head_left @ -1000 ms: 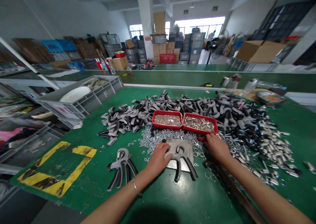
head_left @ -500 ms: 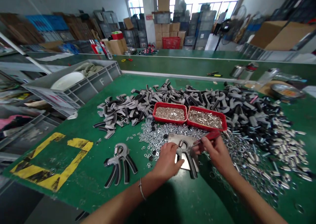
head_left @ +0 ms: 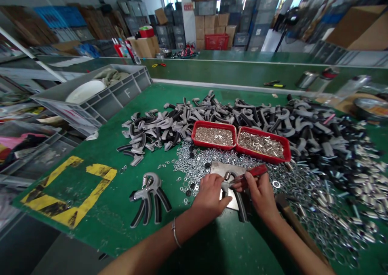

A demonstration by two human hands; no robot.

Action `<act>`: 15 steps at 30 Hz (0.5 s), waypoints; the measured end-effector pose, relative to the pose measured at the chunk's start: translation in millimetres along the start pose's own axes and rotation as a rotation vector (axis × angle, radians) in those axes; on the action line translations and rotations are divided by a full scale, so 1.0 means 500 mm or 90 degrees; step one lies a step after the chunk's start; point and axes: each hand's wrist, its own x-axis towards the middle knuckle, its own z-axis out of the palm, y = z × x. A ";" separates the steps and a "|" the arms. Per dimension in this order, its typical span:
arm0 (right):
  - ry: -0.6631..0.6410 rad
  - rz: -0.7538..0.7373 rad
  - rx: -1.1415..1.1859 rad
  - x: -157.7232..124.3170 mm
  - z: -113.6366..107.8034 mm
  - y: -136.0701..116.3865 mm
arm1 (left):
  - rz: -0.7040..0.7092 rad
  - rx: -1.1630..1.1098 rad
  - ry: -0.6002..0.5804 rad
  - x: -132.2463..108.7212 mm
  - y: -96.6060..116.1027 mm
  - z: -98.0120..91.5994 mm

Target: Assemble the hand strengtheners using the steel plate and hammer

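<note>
My left hand (head_left: pixel 209 192) is closed around the left part of a grey and black hand grip strengthener (head_left: pixel 240 202), which lies over a metal plate (head_left: pixel 216 167). In my right hand (head_left: pixel 260 192) is a screwdriver with a red handle (head_left: pixel 258 170). Its shaft points left and reaches the strengthener just below the coil spring; whether the tip sits in a screw cannot be made out. To the left, two more grip strengtheners (head_left: pixel 150 196) seem to lie together on the green table, springs at the top.
Beyond the plate stand two red trays, one of small metal parts (head_left: pixel 214 147) and one of pins (head_left: pixel 262 158). Washers (head_left: pixel 188 161) and grey handles (head_left: pixel 163 123) are heaped around. A wooden-handled tool (head_left: pixel 298 226) lies beside my right forearm. A grey crate (head_left: pixel 118 97) stands left.
The screwdriver has shifted slightly and its tip is lower on the strengthener, with my right hand nearer to it. The view has tilted down a little, and the wooden-handled tool now shows.
</note>
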 end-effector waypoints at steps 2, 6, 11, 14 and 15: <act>-0.003 0.000 -0.030 -0.005 0.001 -0.004 | 0.000 0.000 0.001 -0.001 0.000 0.000; -0.020 -0.031 -0.188 -0.018 0.010 -0.015 | 0.000 0.005 0.002 -0.002 0.001 0.001; -0.044 -0.008 -0.154 0.015 0.025 -0.043 | -0.006 0.010 0.003 -0.001 0.004 0.003; -0.114 0.043 0.035 0.058 0.009 -0.058 | -0.012 0.006 0.010 0.000 0.006 0.001; -0.119 0.044 0.064 0.068 -0.001 -0.059 | -0.012 0.005 0.009 0.000 0.007 -0.001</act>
